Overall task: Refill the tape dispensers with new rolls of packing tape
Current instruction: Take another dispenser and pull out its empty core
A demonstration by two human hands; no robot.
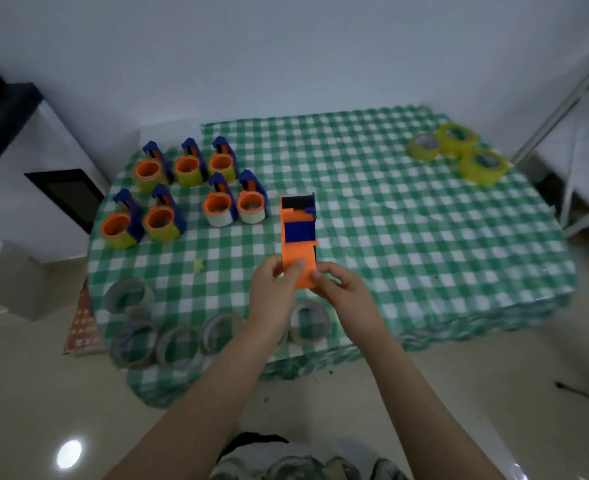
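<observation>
Both hands hold one orange and blue tape dispenser (299, 233) above the middle of the green checked table (407, 220). My left hand (275, 289) grips its near orange end from the left, thumb on top. From the right, my right hand (341, 289) pinches the same end. No roll shows on this dispenser. Several dispensers (189, 188) with rolls on their orange hubs stand at the back left. Three yellow tape rolls (459, 154) lie at the back right.
Several grey, nearly see-through rolls or cores (179, 344) lie along the table's near left edge. A small yellow scrap (199, 266) lies left of my hands. A white cabinet with a black panel (61, 199) stands left of the table; a metal pole (563, 105) leans at right.
</observation>
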